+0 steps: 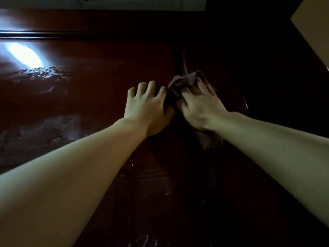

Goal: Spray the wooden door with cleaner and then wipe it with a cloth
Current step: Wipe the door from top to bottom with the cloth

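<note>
The dark reddish wooden door fills the view, glossy, with wet streaks and droplets on its left half. My right hand presses a brownish cloth against the door near a vertical moulding; cloth edges show above the fingers and below the wrist. My left hand lies flat on the door just left of the cloth, fingers spread, its thumb beside the cloth. No spray bottle is in view.
A bright light reflection glares on the door's upper left. A white vent or frame runs along the top. A pale wall shows at the upper right. The door's right part is very dark.
</note>
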Tool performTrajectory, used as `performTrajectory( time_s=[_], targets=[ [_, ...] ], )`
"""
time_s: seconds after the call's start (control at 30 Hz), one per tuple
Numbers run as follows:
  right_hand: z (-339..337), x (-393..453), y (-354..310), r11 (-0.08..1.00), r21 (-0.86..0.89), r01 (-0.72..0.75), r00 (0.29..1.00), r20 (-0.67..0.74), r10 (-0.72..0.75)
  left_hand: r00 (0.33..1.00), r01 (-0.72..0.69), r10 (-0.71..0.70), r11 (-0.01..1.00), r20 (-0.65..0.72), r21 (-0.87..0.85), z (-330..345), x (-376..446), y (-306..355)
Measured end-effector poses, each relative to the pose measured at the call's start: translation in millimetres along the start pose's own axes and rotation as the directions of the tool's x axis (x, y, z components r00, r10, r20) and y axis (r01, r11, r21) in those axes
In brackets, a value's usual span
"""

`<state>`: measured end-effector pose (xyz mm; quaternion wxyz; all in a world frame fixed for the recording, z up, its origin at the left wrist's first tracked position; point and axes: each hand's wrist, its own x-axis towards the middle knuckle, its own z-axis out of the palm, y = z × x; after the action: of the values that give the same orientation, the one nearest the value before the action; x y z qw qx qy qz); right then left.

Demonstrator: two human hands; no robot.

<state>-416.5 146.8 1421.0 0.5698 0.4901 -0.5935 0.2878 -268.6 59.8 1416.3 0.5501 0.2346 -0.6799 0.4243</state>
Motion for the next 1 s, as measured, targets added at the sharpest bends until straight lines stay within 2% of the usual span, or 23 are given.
performTrajectory(
  time_s=[0.1, 0.23, 0.33, 0.43, 0.57, 0.63, 0.7, 0.77, 0.83, 0.9, 1.0],
  targets=[
    [2, 4, 2, 1.000, 0.007, 0.024, 0.999, -0.038, -0.024, 1.000, 0.007, -0.008, 0.999, 0.026, 0.032, -1, -2, 1],
    [7, -60, -7, 0.991, 0.080, 0.111, 0.988, -0.116, -0.102, 0.997, -0.001, -0.002, 0.999, 0.079, 0.044, 0, -4, 1],
    [5, -92, -10, 0.987, 0.068, 0.148, 0.987, -0.078, -0.143, 0.994, -0.006, 0.004, 1.000, 0.106, 0.015, 0, -6, -1],
    [-2, -70, -7, 0.997, 0.036, 0.075, 0.996, -0.049, -0.073, 0.995, -0.003, 0.005, 1.000, 0.102, -0.019, -3, -8, -4],
    [1, -22, -18, 0.998, 0.018, -0.057, 0.998, -0.007, 0.057, 0.997, 0.018, -0.019, 1.000, 0.076, 0.020, -2, -20, -8],
    [9, -30, -27, 1.000, -0.006, 0.000, 0.999, -0.038, 0.000, 0.997, 0.009, -0.012, 0.999, 0.070, 0.040, 1, -29, -12],
    [15, -56, -33, 0.992, -0.042, 0.118, 0.991, -0.066, -0.120, 0.999, -0.004, 0.002, 0.999, 0.045, 0.044, 3, -36, -18],
    [18, -80, -35, 0.980, -0.071, 0.186, 0.982, -0.027, -0.188, 1.000, -0.013, 0.012, 0.999, 0.011, 0.044, 3, -42, -24],
    [18, -83, -32, 0.976, -0.077, 0.205, 0.979, 0.015, -0.205, 1.000, -0.011, 0.011, 0.998, -0.002, 0.055, 4, -45, -27],
    [15, -69, -30, 0.976, -0.089, 0.197, 0.980, 0.000, -0.198, 1.000, 0.010, -0.009, 0.999, -0.017, 0.053, 3, -47, -31],
    [14, -33, -33, 0.990, -0.090, 0.104, 0.994, -0.035, -0.108, 0.998, 0.047, -0.045, 0.998, -0.050, 0.052, 1, -49, -37]
  ],
)
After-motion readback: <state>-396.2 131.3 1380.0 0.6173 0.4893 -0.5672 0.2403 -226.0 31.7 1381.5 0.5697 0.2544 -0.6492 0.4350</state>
